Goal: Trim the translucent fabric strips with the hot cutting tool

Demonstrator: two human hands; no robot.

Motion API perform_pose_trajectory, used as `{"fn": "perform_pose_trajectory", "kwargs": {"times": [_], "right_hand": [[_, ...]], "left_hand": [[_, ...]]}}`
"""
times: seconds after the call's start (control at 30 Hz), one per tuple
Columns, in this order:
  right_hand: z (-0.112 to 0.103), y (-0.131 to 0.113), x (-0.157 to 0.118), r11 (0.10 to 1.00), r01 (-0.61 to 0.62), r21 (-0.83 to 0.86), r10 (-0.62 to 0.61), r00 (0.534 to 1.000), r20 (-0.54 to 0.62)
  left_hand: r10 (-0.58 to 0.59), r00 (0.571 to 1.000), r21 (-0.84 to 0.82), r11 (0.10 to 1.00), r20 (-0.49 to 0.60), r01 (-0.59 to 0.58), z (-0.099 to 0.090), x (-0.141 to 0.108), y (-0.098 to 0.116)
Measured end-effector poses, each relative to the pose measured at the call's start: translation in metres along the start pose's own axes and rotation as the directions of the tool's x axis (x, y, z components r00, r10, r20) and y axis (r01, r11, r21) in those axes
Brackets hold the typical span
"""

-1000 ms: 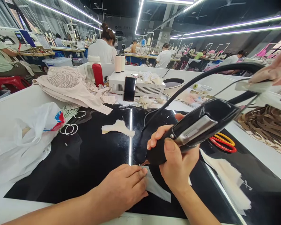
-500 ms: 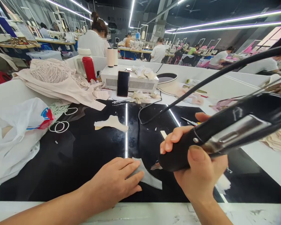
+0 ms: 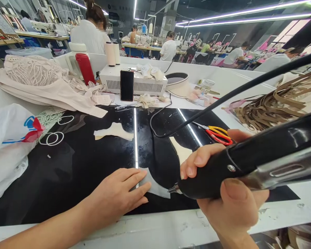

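My left hand (image 3: 123, 190) lies palm down with its fingers stretched out, holding a grey curved piece (image 3: 157, 187) flat against the black mat (image 3: 75, 180). Part of that piece is hidden under the fingers. In my right hand (image 3: 230, 207) is a black corded hand tool (image 3: 269, 148) with a metal lever, and my fingers are wrapped round its body. Its pointed metal tip (image 3: 174, 188) is at the right end of the grey piece; whether it touches, I cannot tell. Two cream cut pieces, one to the left (image 3: 114, 131) and one to the right (image 3: 180, 149), lie farther back.
Scissors (image 3: 217, 134) with red and yellow handles lie behind my right hand. A phone (image 3: 126, 85) leans on a white vented box (image 3: 150, 85). Left are a plastic bag (image 3: 7, 148) and beige lace garments (image 3: 38, 83). The tool's black cord (image 3: 223, 97) crosses the mat.
The tool's tip has come to the grey piece's right end. My view has shifted, showing more of the right cream piece and the scissors. My left hand stays on the grey piece.
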State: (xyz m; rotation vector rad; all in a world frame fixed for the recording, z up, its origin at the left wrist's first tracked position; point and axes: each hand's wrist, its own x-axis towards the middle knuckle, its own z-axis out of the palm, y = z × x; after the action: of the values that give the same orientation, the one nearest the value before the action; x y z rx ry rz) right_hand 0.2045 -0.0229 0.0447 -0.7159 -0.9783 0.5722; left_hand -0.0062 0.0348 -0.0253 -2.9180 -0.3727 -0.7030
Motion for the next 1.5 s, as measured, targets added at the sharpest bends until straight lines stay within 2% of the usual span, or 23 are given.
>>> {"fn": "perform_pose_trajectory", "kwargs": {"times": [0.23, 0.37, 0.6, 0.77, 0.9, 1.13, 1.5], "right_hand": [[0.004, 0.002, -0.005, 1.000, -0.001, 0.005, 0.001, 1.000, 0.022], [0.001, 0.001, -0.008, 0.999, -0.015, -0.035, 0.015, 1.000, -0.013], [0.003, 0.002, -0.009, 1.000, 0.015, -0.015, -0.014, 1.000, 0.022], [0.003, 0.000, -0.007, 0.998, 0.023, -0.052, -0.022, 0.999, 0.031], [0.002, 0.001, -0.007, 0.998, 0.020, -0.056, -0.019, 1.000, 0.023], [-0.001, 0.001, -0.008, 0.998, 0.040, -0.050, -0.038, 0.998, 0.040], [-0.005, -0.001, -0.007, 0.997, -0.001, -0.072, 0.003, 1.000, 0.021]], "left_hand": [[0.018, 0.999, -0.023, 1.000, 0.031, -0.017, -0.003, 0.000, -0.002], [0.029, 0.998, -0.019, 0.999, 0.047, -0.028, -0.006, 0.002, -0.004], [0.062, 0.998, 0.019, 0.998, 0.001, -0.062, -0.013, 0.015, 0.004], [0.049, 0.996, -0.005, 0.999, 0.075, -0.049, -0.005, 0.029, 0.023], [0.020, 0.997, -0.019, 1.000, 0.070, -0.019, 0.001, 0.031, 0.032], [0.001, 0.999, -0.042, 0.999, 0.050, 0.001, -0.003, 0.030, 0.035], [-0.025, 0.999, -0.033, 0.999, 0.034, 0.026, 0.005, 0.024, 0.038]]}}
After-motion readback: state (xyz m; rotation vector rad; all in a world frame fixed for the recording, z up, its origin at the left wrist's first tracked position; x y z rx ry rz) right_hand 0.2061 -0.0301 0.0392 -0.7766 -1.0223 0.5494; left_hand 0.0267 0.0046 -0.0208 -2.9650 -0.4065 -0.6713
